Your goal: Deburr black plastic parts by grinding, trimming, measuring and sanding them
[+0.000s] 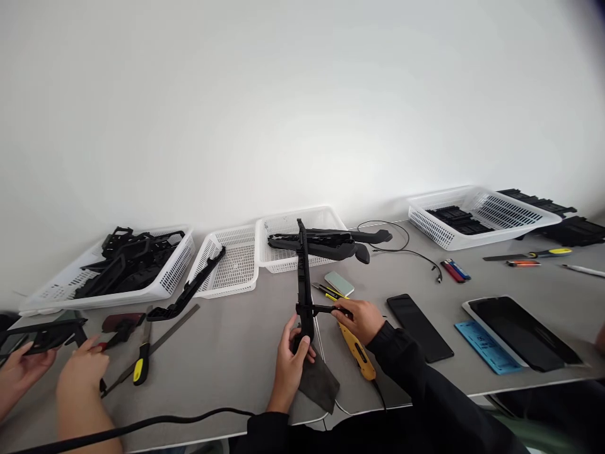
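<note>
My left hand [292, 362] is closed around the lower end of a long black plastic trim piece [303, 268], which stands nearly upright above the table. My right hand [362, 320] grips a slim dark tool [326, 309] whose far end meets the side of that piece. The tool's exact kind is hidden by my fingers. Beneath my right hand lies a yellow corded power tool [357, 353]. A yellow-and-black utility knife [331, 292] and a pale phone [339, 283] are just beyond. Below my left hand is a dark cloth [320, 384].
White baskets [231, 291] line the wall, several holding black parts. At left, a co-worker's hands [82, 372] handle a black part near a yellow-black handled file [140, 366]. Right, there are a black phone [420, 328], a blue plate [486, 347] and a thin cable [416, 251].
</note>
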Tool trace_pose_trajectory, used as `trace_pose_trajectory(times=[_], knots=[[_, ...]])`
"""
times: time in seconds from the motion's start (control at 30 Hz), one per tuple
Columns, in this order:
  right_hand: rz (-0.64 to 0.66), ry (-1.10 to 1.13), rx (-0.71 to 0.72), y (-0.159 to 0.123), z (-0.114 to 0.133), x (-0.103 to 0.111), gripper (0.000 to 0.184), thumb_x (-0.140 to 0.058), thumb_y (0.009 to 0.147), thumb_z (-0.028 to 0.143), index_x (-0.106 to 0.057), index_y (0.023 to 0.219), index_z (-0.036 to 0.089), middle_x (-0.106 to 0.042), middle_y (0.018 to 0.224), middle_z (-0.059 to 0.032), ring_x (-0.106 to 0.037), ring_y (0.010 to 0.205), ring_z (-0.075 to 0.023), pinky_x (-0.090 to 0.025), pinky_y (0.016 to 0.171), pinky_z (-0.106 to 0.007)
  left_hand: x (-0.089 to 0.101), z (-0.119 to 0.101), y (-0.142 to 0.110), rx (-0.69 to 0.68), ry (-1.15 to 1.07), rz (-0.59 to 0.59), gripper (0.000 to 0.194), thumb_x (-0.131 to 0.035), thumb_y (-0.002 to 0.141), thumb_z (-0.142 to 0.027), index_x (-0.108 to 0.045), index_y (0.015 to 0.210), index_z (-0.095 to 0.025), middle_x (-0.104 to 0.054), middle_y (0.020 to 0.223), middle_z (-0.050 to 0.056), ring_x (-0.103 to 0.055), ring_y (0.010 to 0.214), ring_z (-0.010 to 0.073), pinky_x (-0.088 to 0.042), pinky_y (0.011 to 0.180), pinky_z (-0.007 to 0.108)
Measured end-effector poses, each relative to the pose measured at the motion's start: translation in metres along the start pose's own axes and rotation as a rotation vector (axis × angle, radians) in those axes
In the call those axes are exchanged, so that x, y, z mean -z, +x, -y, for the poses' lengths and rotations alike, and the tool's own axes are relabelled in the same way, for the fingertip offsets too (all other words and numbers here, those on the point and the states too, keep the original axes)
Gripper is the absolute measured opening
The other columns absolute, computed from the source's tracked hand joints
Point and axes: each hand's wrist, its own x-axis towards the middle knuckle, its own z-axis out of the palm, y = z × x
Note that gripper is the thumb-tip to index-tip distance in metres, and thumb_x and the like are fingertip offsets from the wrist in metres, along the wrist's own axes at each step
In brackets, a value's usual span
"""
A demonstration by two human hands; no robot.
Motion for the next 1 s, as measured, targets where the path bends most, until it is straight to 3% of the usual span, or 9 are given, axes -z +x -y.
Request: trace_pose_trajectory(times=[0.13, 0.3, 0.6, 0.8, 1.0], knots=[[0.049, -0.004, 0.02, 0.018, -0.003, 0.009, 0.029, -0.056, 0.105, 0.039, -0.079, 0.1, 0.022, -0.08, 0.081, -0.0063, -0.067, 0.066, -0.02, -0.035, 0.059, -0.029, 0.001, 0.0, -0.003, -0.002, 0.02, 0.0, 0.092, -0.08, 0.09, -0.067, -0.046, 0.166, -0.029, -0.067, 0.119, 0.008, -0.07, 0.066, 0.0139, -0.062, 0.062, 0.033], [0.064, -0.02, 0.068, 0.033, -0.006, 0.011, 0.025, -0.058, 0.103, 0.035, -0.08, 0.099, 0.022, -0.08, 0.079, -0.0049, -0.068, 0.065, -0.0198, -0.033, 0.059, -0.028, 0.001, 0.007, -0.002, -0.008, 0.007, -0.042, 0.092, -0.079, 0.09, -0.07, -0.048, 0.166, -0.03, -0.067, 0.116, 0.008, -0.069, 0.064, 0.0139, -0.06, 0.06, 0.032], [-0.018, 0.025, 0.19, 0.029, -0.017, -0.012, 0.032, -0.052, 0.107, 0.034, -0.08, 0.119, 0.026, -0.086, 0.103, -0.0081, -0.078, 0.076, -0.0233, -0.046, 0.066, -0.03, 0.001, 0.023, 0.001, -0.058, 0.009, -0.096, 0.095, -0.081, 0.087, -0.071, -0.05, 0.167, -0.029, -0.068, 0.112, 0.008, -0.068, 0.062, 0.014, -0.058, 0.055, 0.03], [-0.034, 0.043, 0.227, 0.031, -0.017, -0.004, 0.029, -0.054, 0.108, 0.033, -0.081, 0.114, 0.025, -0.086, 0.098, -0.0062, -0.079, 0.081, -0.0228, -0.048, 0.068, -0.03, 0.0, 0.026, 0.002, -0.08, 0.027, -0.118, 0.093, -0.082, 0.087, -0.068, -0.052, 0.164, -0.029, -0.069, 0.111, 0.007, -0.067, 0.062, 0.0132, -0.058, 0.056, 0.029], [-0.042, 0.028, 0.23, 0.031, -0.016, -0.001, 0.029, -0.057, 0.107, 0.032, -0.083, 0.119, 0.026, -0.088, 0.107, -0.0063, -0.081, 0.086, -0.0235, -0.052, 0.07, -0.03, 0.0, 0.022, 0.001, -0.074, 0.057, -0.102, 0.093, -0.083, 0.087, -0.068, -0.051, 0.164, -0.027, -0.067, 0.112, 0.007, -0.067, 0.063, 0.0134, -0.059, 0.057, 0.029]])
